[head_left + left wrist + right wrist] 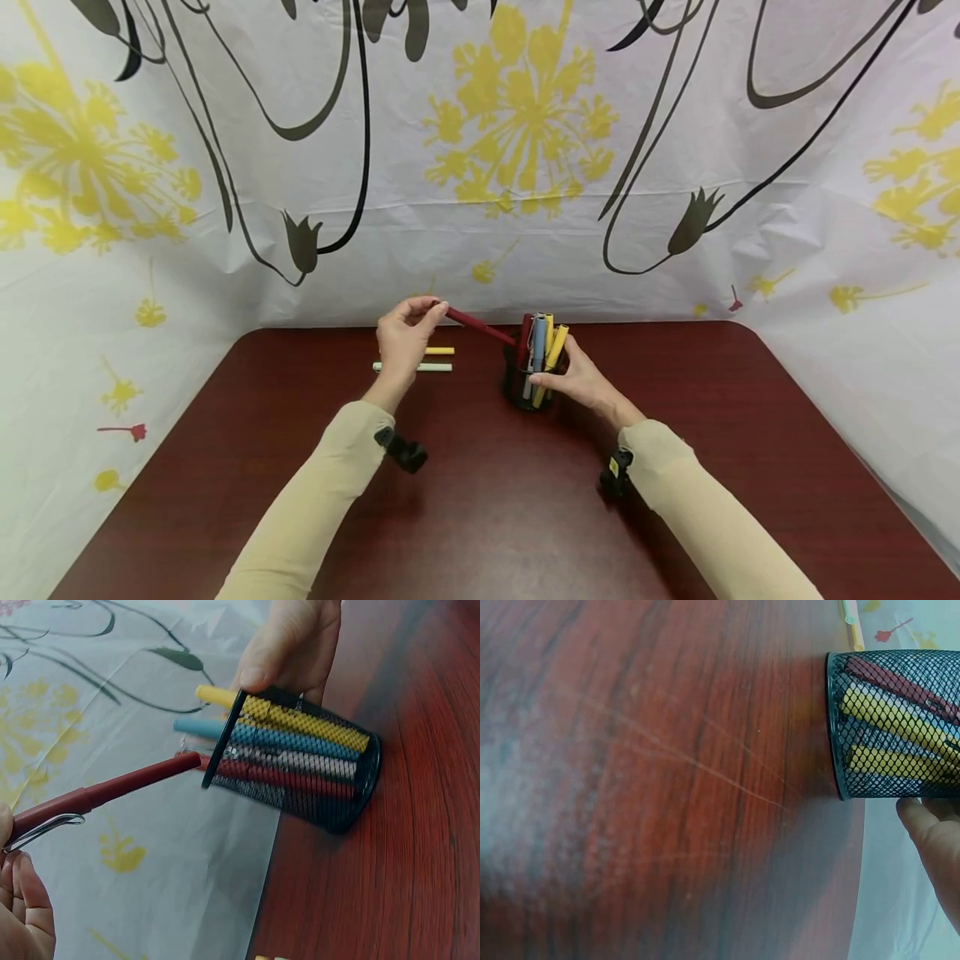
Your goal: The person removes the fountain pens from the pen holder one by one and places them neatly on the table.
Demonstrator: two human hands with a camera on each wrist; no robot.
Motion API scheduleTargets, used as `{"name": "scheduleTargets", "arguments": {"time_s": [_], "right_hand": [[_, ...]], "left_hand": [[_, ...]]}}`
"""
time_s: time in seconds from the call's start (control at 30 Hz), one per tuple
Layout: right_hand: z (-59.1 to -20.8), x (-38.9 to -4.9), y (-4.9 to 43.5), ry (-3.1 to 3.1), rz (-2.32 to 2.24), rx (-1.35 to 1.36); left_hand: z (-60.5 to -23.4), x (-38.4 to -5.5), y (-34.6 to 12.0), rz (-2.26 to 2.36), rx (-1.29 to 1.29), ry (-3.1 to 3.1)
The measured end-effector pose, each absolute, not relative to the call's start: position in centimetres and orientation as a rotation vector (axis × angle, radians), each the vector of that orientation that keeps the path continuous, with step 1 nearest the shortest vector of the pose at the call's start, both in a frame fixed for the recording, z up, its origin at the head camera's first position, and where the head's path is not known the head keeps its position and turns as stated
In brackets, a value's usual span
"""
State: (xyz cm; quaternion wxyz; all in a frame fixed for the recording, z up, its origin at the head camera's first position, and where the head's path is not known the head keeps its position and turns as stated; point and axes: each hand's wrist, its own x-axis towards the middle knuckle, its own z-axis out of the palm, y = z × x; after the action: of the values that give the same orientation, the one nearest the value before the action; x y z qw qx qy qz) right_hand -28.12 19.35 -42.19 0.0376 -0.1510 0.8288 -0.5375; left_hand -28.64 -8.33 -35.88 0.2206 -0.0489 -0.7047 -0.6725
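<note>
My left hand (403,340) pinches a dark red pen (478,322) by its clip end. The pen slants down to the right, its other end at the rim of a black mesh pen cup (345,819). My right hand (583,382) holds the cup from the right, thumb in front and fingers around the far side. In the cup stand another red pen (524,340), a blue pen (538,337), yellow pens (557,346) and a grey-white pen (322,762). The right wrist view shows the cup's base and the right thumb.
A yellow pen (441,351) and a white pen (435,367) lie on the dark red-brown table (480,517), partly behind the left hand. A white cloth (480,250) with yellow and grey flower prints hangs beyond the table's back edge.
</note>
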Motion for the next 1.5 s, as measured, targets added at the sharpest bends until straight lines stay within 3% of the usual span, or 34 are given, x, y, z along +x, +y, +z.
{"name": "scheduleTargets", "arguments": {"time_s": [0.6, 1.0, 1.5], "right_hand": [[-38.7, -25.6, 18.3, 2.526, -1.619, -0.438], [-42.0, -28.0, 19.4, 2.551, -1.618, -0.453], [-42.1, -28.2, 19.3, 2.519, -1.640, -0.466]], "left_hand": [[-39.7, -27.4, -13.8, -1.618, 0.232, -2.130], [-41.7, -27.2, -15.5, -1.573, 0.296, -2.193], [-43.6, -27.2, -17.5, -1.497, 0.355, -2.302]]}}
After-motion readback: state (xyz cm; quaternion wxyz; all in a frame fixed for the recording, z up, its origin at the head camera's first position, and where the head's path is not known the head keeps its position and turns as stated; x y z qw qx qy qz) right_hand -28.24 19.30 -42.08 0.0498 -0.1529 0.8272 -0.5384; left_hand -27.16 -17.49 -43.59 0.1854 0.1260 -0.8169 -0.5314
